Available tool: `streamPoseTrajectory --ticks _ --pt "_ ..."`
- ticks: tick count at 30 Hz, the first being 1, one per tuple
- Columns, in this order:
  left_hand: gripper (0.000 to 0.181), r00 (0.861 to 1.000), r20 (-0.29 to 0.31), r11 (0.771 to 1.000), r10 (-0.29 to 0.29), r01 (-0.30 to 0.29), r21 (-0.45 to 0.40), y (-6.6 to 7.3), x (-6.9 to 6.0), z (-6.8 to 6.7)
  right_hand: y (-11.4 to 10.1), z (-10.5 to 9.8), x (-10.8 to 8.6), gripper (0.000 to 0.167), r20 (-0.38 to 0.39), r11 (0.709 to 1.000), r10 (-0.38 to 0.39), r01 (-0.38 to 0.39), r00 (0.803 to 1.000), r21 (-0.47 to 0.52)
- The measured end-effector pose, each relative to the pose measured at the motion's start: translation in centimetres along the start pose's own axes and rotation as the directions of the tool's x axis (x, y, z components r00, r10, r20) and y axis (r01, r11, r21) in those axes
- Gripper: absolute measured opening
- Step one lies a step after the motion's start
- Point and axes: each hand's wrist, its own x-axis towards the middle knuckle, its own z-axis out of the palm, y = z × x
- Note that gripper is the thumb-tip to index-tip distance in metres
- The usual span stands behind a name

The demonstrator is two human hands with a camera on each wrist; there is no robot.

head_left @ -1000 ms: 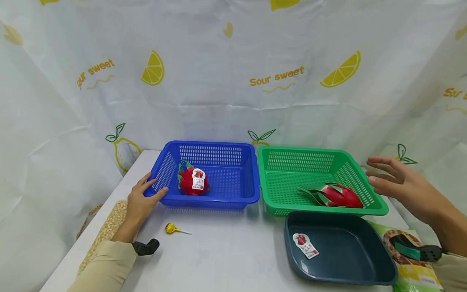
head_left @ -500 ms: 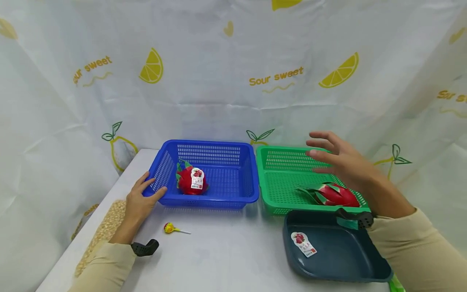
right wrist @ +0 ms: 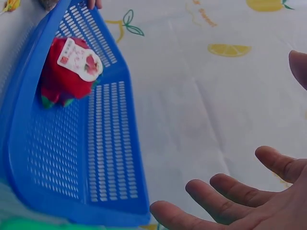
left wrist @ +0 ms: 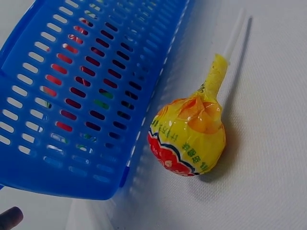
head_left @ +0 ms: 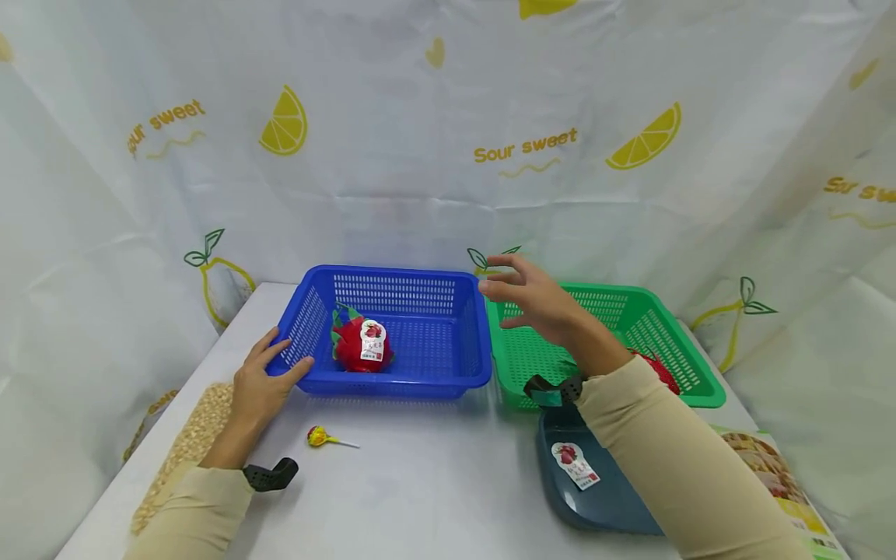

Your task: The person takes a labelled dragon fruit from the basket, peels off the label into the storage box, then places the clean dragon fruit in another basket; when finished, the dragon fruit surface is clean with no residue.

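My left hand [head_left: 262,389] rests at the near left corner of a blue plastic basket [head_left: 399,385], fingers spread along its left rim and thumb by the front rim. A red dragon fruit [head_left: 353,350] with green tips and a white label lies inside that basket. My right hand [head_left: 535,303] is held in the air over the left part of a green basket [head_left: 689,397], beside the blue one's right end. Its fingers are spread and hold nothing. In the right wrist view, its fingers [right wrist: 216,201] appear near the blue basket's end.
A yellow-wrapped lollipop [head_left: 318,436] lies before the blue basket. The right forearm partly hides a dark blue tray [head_left: 570,498] with a label tag [head_left: 575,465] and another dragon fruit [head_left: 661,372]. A printed food packet [head_left: 777,486] lies right; a beige grainy strip [head_left: 185,451] left.
My right hand has swept left from beyond the green basket's right end to near the blue basket. The left hand has stayed at its corner. The camera view has shifted slightly.
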Motion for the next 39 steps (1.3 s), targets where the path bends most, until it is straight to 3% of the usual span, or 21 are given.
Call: streamPoseTrajectory --ticks 9,15,30,39 --pt "0.068 1.000 0.019 1.000 -0.007 0.007 0.008 0.0 0.0 -0.2 1.2 5.7 5.0 0.068 -0.012 0.986 0.165 -0.165 0.986 0.030" --pt "0.068 1.000 0.017 1.000 -0.010 0.010 0.006 -0.1 -0.1 -0.1 2.5 8.5 7.6 0.071 -0.008 0.978 0.207 -0.207 0.978 0.026" --pt "0.068 1.000 0.015 1.000 -0.010 0.010 0.001 0.0 0.2 -0.3 5.7 13.3 11.0 0.079 -0.095 0.951 0.311 -0.308 0.946 0.037" --pt "0.069 0.999 0.031 1.000 -0.012 0.012 -0.008 -0.1 0.1 0.0 7.2 16.0 12.1 0.081 -0.121 0.934 0.352 -0.356 0.928 -0.018"
